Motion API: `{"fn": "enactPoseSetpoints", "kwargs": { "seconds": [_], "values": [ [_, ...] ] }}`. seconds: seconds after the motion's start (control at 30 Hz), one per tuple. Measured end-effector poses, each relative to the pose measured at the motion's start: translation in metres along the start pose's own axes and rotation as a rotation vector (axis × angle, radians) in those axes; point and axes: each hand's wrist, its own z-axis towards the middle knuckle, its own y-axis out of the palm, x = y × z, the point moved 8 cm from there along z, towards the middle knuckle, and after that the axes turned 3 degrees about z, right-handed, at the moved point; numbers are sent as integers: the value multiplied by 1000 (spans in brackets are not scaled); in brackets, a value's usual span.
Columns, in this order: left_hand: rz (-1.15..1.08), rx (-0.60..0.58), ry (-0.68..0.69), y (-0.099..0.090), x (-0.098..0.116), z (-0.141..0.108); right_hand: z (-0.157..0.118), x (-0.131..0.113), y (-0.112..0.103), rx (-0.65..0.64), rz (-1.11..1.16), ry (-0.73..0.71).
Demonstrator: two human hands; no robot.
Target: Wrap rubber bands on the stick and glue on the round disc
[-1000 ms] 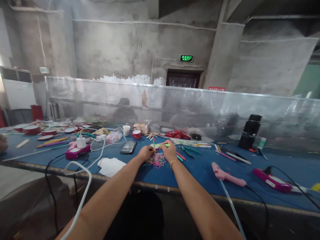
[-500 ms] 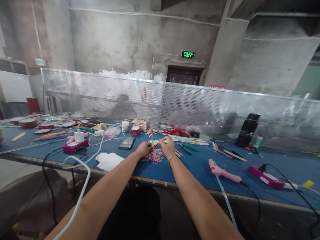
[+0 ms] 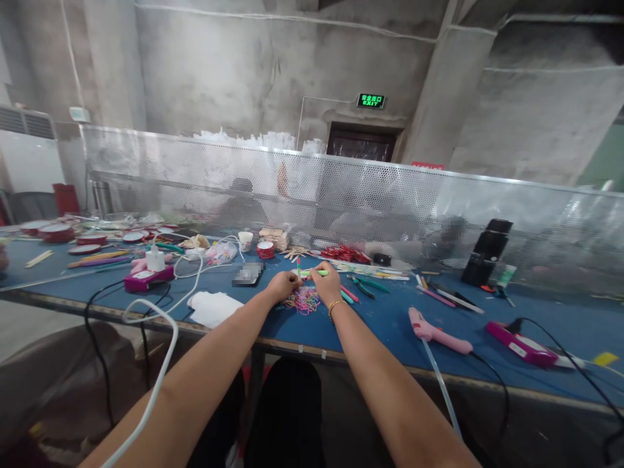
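Note:
My left hand (image 3: 284,286) is closed, its fingertips pinching a small upright stick (image 3: 299,262) with red and green on it. Close beside it, my right hand (image 3: 326,281) is wrapped round a light-green pen-like stick (image 3: 316,273), whose tip points left at the upright one. Whether the two touch is too small to tell. Beneath both hands lies a loose pile of thin, multicoloured bands or strings (image 3: 305,302). A red stick (image 3: 350,294) and a teal stick (image 3: 346,297) lie just right of my right hand.
Pliers (image 3: 368,286) lie to the right, then a pink glue gun (image 3: 439,333) and a purple power strip (image 3: 521,344). At left are a phone (image 3: 248,274), a white cloth (image 3: 213,308) and trailing white cable (image 3: 170,331). A perforated screen (image 3: 292,188) lines the back.
The camera view has shifted slightly. Both hands stay close together over the pile, with the same two sticks in them.

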Motion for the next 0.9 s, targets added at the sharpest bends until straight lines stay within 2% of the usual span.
{"fn": "enactPoseSetpoints", "kwargs": {
  "seconds": [0.2,0.4,0.63,0.8,0.9],
  "values": [
    [-9,-2,-11,1,-2,1,1,2,-4,49,-16,-1],
    [-13,9,-35,0,-5,2,0,-1,1,4,28,-26],
    [19,0,-4,0,-2,1,1,0,-4,44,24,-4],
    [-10,6,-37,1,-6,2,0,-5,0,-2,32,-21],
    [-1,-1,-20,1,-4,2,0,-3,-1,12,15,-8]
  ]
}}
